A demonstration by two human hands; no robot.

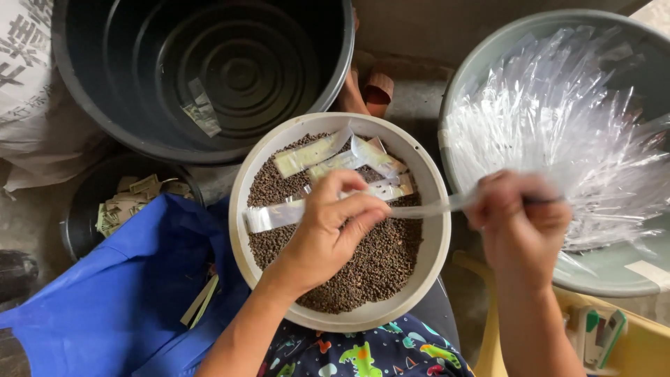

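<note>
Left hand (pixel 328 227) hovers over the pale bowl (pixel 241 209) of brown seeds (pixel 380 262), fingers pinched on a clear sachet (pixel 419 208) lying level, long axis left to right, far end in the closed right hand (pixel 520 220) (beside the tub of empty sachets (pixel 558 112)). Risk: a tilt could spill seeds outside the bowl.

We see narrow clear plastic sleeves (pixel 328 157) lying on the brown granules just beyond the left fingers (pixel 363 209), some holding pale strips. One sleeve (pixel 426 207) spans between the left fingers and the right fingers (pixel 488 202). Past the right fingers, a heap of empty clear sleeves (pixel 558 119) fills a basin. Far left of the left fingers sits a white printed sack (pixel 28 77).
</note>
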